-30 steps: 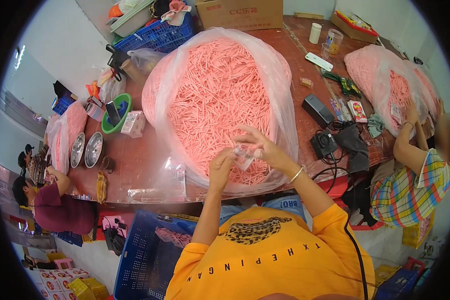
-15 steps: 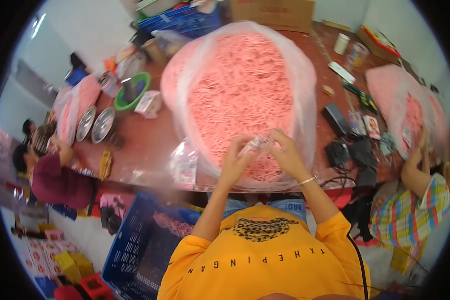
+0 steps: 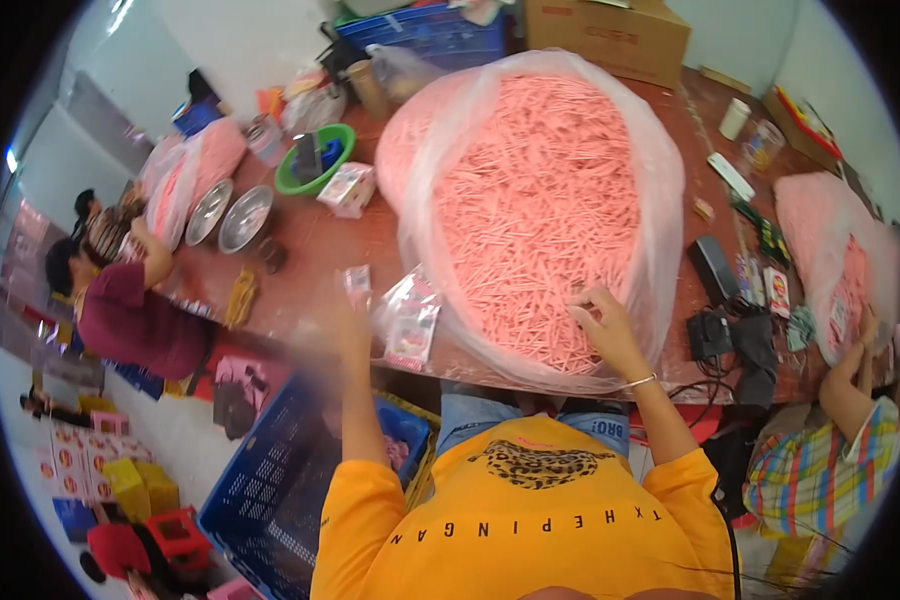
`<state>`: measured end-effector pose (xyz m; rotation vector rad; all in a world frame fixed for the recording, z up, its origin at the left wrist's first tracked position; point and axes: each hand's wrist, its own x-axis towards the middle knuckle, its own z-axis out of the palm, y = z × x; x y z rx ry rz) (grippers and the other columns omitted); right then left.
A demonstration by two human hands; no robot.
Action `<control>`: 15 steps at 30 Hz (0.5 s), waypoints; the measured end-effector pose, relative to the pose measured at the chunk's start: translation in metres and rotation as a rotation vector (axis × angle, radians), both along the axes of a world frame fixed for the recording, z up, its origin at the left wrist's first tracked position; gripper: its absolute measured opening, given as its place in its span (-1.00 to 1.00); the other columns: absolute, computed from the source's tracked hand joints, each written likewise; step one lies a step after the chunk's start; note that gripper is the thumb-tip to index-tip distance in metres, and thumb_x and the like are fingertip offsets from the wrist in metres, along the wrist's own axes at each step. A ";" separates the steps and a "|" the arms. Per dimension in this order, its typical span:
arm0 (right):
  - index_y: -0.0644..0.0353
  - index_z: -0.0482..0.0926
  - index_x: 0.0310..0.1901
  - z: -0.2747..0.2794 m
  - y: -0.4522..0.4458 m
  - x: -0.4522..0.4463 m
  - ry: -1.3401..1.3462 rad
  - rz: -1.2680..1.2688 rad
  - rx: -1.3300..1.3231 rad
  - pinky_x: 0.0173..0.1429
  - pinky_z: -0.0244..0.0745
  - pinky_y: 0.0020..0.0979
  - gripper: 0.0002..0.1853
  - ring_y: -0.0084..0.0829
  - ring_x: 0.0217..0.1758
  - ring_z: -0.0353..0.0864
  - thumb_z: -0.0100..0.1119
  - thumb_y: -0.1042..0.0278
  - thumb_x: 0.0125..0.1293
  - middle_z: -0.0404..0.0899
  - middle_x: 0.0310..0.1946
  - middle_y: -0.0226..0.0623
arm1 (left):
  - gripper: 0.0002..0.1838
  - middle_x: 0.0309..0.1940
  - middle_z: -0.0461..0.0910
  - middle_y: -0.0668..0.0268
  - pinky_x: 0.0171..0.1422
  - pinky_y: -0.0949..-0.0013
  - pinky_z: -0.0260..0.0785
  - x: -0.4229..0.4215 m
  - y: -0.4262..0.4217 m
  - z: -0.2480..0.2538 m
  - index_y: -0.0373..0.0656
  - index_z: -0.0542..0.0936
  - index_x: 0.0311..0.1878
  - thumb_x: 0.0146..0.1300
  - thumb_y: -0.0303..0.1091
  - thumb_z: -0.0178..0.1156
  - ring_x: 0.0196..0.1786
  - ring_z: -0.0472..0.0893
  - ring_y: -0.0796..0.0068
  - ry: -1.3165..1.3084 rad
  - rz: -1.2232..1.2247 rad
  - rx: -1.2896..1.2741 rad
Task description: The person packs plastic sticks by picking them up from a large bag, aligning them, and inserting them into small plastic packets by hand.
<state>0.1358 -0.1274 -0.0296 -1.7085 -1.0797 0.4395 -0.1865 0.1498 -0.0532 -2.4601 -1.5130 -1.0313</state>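
A big clear plastic bag point(image 3: 658, 200) stands open on the table in front of me, full of thin pink sticks point(image 3: 540, 200). My right hand point(image 3: 605, 325) is over the near right part of the sticks, its fingers curled, with a gap between thumb and forefinger and nothing visible in them. Left of the bag, my left hand point(image 3: 348, 325) is smeared by motion; its fingers cannot be made out. A small printed packet point(image 3: 357, 280) shows by its fingertips; whether the hand holds it I cannot tell. A larger clear printed bag point(image 3: 410, 325) lies between that hand and the sticks.
Below the table edge stands a blue crate point(image 3: 270, 480). Metal bowls point(image 3: 245, 220) and a green basin point(image 3: 315, 160) are at the left. Black devices with cables point(image 3: 710, 335) lie at the right. Co-workers sit on both sides, a maroon shirt point(image 3: 145, 320) and a checked shirt point(image 3: 825, 465).
My hands were together over the sticks, holding a small clear wrapper. Now the left has swung away to the left, and the right stays over the sticks. The view has shifted slightly.
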 end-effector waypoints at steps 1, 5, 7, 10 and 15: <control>0.27 0.56 -0.26 0.003 -0.003 0.000 -0.021 -0.017 0.003 -0.05 0.47 -0.37 -0.83 -0.30 -0.16 0.56 0.29 0.36 0.25 0.52 -0.26 -0.21 | -0.51 0.11 0.51 -0.04 0.29 -0.01 0.25 0.020 -0.021 0.016 -0.23 0.54 0.18 0.21 -0.25 0.32 0.18 0.45 -0.06 -0.143 -0.075 -0.032; 0.21 0.56 -0.24 0.011 0.016 0.021 -0.414 -0.071 -0.100 0.12 0.41 -0.21 -0.82 -0.06 0.03 0.47 0.28 0.39 0.14 0.51 -0.19 -0.13 | -0.67 0.00 0.54 0.04 0.21 0.01 0.29 0.113 -0.122 0.011 -0.19 0.58 0.08 0.24 -0.40 0.27 0.09 0.50 0.01 -0.315 -0.513 -0.101; 0.19 0.56 -0.24 -0.002 0.039 0.042 -0.532 -0.080 -0.126 0.13 0.41 -0.22 -0.84 -0.05 0.04 0.46 0.26 0.42 0.13 0.50 -0.16 -0.11 | -0.72 -0.04 0.54 0.12 0.14 0.03 0.29 0.149 -0.159 0.010 -0.14 0.59 0.04 0.25 -0.40 0.25 0.02 0.51 0.08 -0.299 -0.690 -0.052; 0.17 0.58 -0.19 0.012 0.045 0.066 -0.606 -0.105 -0.195 0.18 0.37 -0.19 -0.81 -0.01 0.11 0.44 0.24 0.46 0.11 0.50 -0.10 -0.08 | -0.71 -0.06 0.54 0.17 0.08 0.08 0.27 0.160 -0.177 -0.002 -0.13 0.58 0.03 0.23 -0.41 0.27 -0.05 0.50 0.12 -0.267 -0.759 -0.011; 0.14 0.60 -0.03 -0.001 0.054 0.079 -0.983 -0.115 -0.169 0.41 0.16 0.07 -0.68 0.01 0.29 0.34 0.22 0.45 0.12 0.48 0.06 -0.06 | -0.67 -0.05 0.53 0.20 0.09 0.10 0.24 0.166 -0.174 -0.007 -0.13 0.56 0.06 0.20 -0.45 0.27 -0.04 0.49 0.14 -0.249 -0.754 0.017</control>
